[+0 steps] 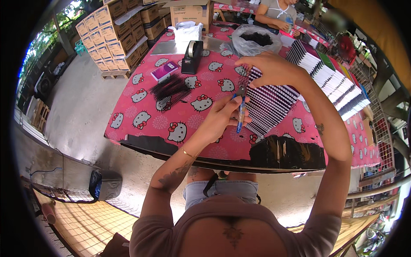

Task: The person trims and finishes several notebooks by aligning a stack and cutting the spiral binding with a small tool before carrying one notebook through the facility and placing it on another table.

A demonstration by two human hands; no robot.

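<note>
Left grip point(225, 112) clasped blue-handled pliers point(240, 122) — right grip point(274, 70) arched open by the striped stack point(274, 107), any hold unclear

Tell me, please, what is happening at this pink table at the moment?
At the pink table, a person's left hand holds blue-handled pliers beside the left edge of a dark-and-white striped stack. The right hand arches over the stack's far part, thumb and fingers apart; whether it grips anything is unclear. Loose black strands lie to the left, near a black tape dispenser. Beyond the stack sits a plastic bag with black contents; another person is farther off.
</note>
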